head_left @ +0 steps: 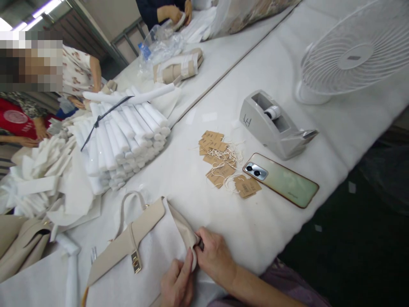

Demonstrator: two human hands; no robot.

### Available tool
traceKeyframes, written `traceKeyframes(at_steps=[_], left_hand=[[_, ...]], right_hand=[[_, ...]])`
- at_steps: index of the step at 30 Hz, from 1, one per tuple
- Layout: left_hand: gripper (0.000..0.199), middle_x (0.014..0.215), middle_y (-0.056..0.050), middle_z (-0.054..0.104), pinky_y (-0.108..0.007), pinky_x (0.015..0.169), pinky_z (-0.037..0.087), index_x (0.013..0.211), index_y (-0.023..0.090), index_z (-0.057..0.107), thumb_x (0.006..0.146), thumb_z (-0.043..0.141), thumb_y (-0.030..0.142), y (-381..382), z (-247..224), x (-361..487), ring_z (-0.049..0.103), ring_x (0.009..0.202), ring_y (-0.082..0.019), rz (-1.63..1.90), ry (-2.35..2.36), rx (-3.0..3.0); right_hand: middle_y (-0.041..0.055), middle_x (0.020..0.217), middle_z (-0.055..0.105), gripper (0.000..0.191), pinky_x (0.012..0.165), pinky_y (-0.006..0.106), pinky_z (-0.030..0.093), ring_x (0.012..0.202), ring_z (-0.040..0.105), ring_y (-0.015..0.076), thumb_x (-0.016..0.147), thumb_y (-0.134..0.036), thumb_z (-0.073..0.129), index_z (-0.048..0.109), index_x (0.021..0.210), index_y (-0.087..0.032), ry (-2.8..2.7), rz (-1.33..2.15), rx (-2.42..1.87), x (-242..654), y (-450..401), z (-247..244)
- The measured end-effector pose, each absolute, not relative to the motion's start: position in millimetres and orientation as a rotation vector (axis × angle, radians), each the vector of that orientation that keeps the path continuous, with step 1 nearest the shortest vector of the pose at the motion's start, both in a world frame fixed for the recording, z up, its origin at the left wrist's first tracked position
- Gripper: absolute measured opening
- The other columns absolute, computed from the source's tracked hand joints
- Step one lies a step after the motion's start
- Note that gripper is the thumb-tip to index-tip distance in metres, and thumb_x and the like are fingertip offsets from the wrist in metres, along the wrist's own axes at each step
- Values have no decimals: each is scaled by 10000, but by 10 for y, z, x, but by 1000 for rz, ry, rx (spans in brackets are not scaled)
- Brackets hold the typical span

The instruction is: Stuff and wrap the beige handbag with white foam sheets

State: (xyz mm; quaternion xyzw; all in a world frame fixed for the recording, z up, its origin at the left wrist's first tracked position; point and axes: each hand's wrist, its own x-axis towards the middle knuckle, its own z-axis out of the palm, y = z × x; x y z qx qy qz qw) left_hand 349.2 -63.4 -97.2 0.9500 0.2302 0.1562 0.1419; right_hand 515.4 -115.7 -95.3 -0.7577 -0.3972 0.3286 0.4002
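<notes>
A beige handbag with a top handle and a metal turn-lock lies on the white-covered table, white sheet material over its front. At its right side edge both of my hands meet. My right hand has its fingers curled around the bag's side near the corner. Just left of it, my left hand pinches the same edge, thumb and fingers pressed together. Beyond the bag lie brown paper tags with white strings. Beside them is a pale green phone.
A tape dispenser and a white fan stand at the right. Bundled white rolls and white scraps are piled at the left. Another wrapped beige bag lies farther back. Other people work across the table.
</notes>
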Motion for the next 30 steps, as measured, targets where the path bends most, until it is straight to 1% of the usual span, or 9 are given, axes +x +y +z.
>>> traceKeyframes(at_steps=[5,10,12,14,17,20,23,26,30], left_hand=[[409,826,-10,533,-204,579,519,1310,266,510,901,519,275,-456,-434,3620,580,657,-103,339,846,2474],[513,1208,-107,509,-267,548,539,1380,287,407,892,513,403,-37,212,3904,532,543,-69,-145,922,2413],[536,1333,-130,455,-336,653,567,1387,319,400,880,518,448,98,358,4042,610,655,-121,-340,822,2527],[599,1434,-135,381,-409,799,553,1419,333,348,870,519,498,159,415,4148,645,901,-218,-388,715,2677],[765,1546,-134,215,-525,1022,410,1479,296,192,845,467,624,113,364,4182,395,1316,-344,-392,494,2801],[966,1559,-183,128,-600,1082,288,1499,195,35,788,403,737,-4,267,4077,170,1417,-380,-378,398,2841],[833,1558,-182,126,-551,1063,355,1495,183,-5,892,431,557,-83,211,3945,170,1422,-346,-313,476,2878],[658,1562,-135,149,-524,1029,415,1493,247,108,931,438,338,-124,172,3870,187,1419,-330,-297,466,2910],[602,1534,-105,266,-552,1075,351,1483,278,175,936,418,220,-219,78,3844,195,1423,-305,-220,537,2880]], right_hand=[[15,838,645,277,686,262,403,760,598,163,788,-128,519,539,1058,-187,-970,916,-1768,5223,-1209,-929],[10,865,638,418,714,274,438,770,592,165,802,-197,570,471,1208,-188,-927,993,-1677,5262,-1240,-870],[26,943,632,404,761,286,448,841,589,170,800,-201,575,491,1195,-202,-954,970,-1648,5272,-1250,-839],[44,1012,604,399,805,308,453,906,572,182,792,-199,580,512,1185,-216,-980,939,-1654,5285,-1266,-808],[52,1042,561,411,836,336,461,945,544,196,764,-198,603,526,1167,-217,-1000,925,-1669,5320,-1292,-774],[57,1093,541,468,907,350,451,1012,528,198,740,-185,609,502,1195,-204,-1039,924,-1595,5364,-1297,-759],[83,1224,495,603,992,365,415,1127,493,213,714,-188,632,442,1286,-199,-1100,901,-1507,5386,-1270,-760],[114,1346,414,691,1047,388,375,1215,442,247,695,-222,679,418,1334,-197,-1153,868,-1521,5382,-1232,-778],[124,1307,461,670,998,395,418,1151,498,250,729,-268,673,424,1346,-194,-1237,875,-1581,5372,-1204,-822]])
